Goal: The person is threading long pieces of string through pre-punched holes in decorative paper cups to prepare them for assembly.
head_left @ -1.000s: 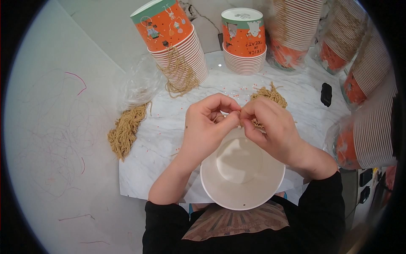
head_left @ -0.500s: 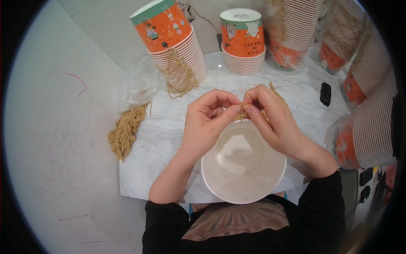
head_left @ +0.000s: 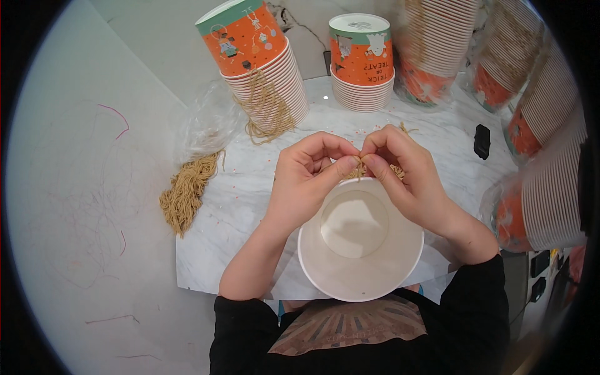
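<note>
Together, left grip (head_left: 306, 178) and right grip (head_left: 409, 178) pinch tan string (head_left: 360, 169); upside-down lettering (head_left: 378, 79) marks an orange bucket (head_left: 354, 69).

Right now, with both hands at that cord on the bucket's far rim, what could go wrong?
The thin tan cord could slip: the left hand and right hand pinch it only by the fingertips. The white bucket might tip if pulled, since its near rim overlaps the table's front edge in this view. Loose strands against the tall cup stack could snag if a hand reaches there.
</note>
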A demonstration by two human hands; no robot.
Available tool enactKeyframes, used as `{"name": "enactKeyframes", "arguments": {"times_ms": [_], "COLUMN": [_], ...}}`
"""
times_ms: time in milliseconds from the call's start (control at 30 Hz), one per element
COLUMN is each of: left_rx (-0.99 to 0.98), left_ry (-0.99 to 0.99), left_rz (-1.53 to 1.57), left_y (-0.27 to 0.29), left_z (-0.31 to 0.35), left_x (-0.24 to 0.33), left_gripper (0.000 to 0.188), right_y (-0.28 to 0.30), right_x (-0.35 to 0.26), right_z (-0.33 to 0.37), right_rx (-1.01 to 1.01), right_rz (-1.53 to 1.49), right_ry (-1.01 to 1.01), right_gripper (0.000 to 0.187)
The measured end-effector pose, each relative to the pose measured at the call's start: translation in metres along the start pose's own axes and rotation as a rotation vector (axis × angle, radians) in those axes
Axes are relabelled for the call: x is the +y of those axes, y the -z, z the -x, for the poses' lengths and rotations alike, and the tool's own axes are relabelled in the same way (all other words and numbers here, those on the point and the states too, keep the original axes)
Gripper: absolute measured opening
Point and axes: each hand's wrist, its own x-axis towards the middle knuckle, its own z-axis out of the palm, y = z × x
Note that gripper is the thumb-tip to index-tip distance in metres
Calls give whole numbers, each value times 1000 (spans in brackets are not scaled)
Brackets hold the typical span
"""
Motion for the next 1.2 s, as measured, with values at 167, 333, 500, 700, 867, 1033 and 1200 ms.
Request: {"name": "enactKeyframes", "arguments": {"times_ms": [167, 333, 500, 700, 867, 1033, 1200], "left_rx": [16, -17, -10, -6, 1, 42, 69], "left_ry": [-3, 40, 58, 95, 109, 105, 114], "left_rz": [-38, -19, -11, -20, -86, -126, -137], "left_y": [0, 4, 3, 0, 1, 0, -3], "left_z": [1, 0, -1, 1, 2, 4, 6], "left_x": [1, 0, -1, 2, 0, -3, -2], "left_gripper": [11, 12, 11, 10, 11, 10, 9], "right_y": [-2, -4, -4, -4, -4, -3, -5], "right_x": [1, 6, 8, 7, 3, 2, 4], "right_z": [2, 2, 2, 3, 4, 1, 1], "right_rx": [11, 31, 38, 30, 14, 4, 30], "right_rz": [-83, -111, -102, -53, 48, 49, 2], "right_ry": [-81, -75, -123, -155, -106, -62, -51], "right_gripper": [7, 7, 9, 12, 11, 7, 6]}}
